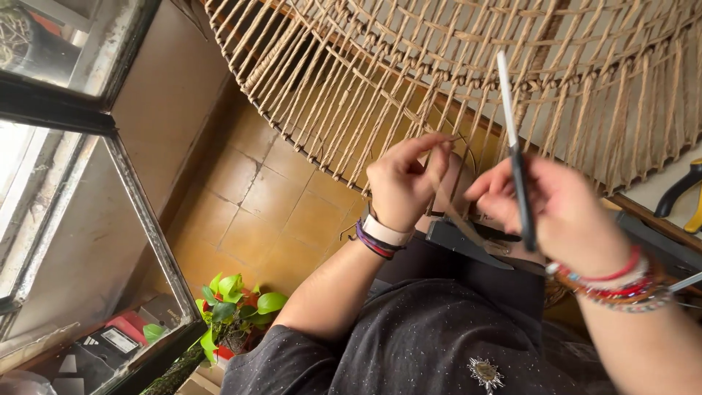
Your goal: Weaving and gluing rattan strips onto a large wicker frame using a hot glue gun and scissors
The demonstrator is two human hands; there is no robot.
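Observation:
A large round frame woven with tan cord fills the upper part of the head view. My left hand pinches a tan cord strand just below the frame's rim, thumb and fingers closed on it. My right hand is beside it, holding a thin black-and-white stick-like tool upright between the fingers. The two hands almost touch. Both wrists carry several bracelets. My dark speckled top shows beneath.
A tan tiled floor lies under the frame. A green leafy pot plant stands by a glass door with a metal frame at the left. Yellow-handled pliers lie at the right edge.

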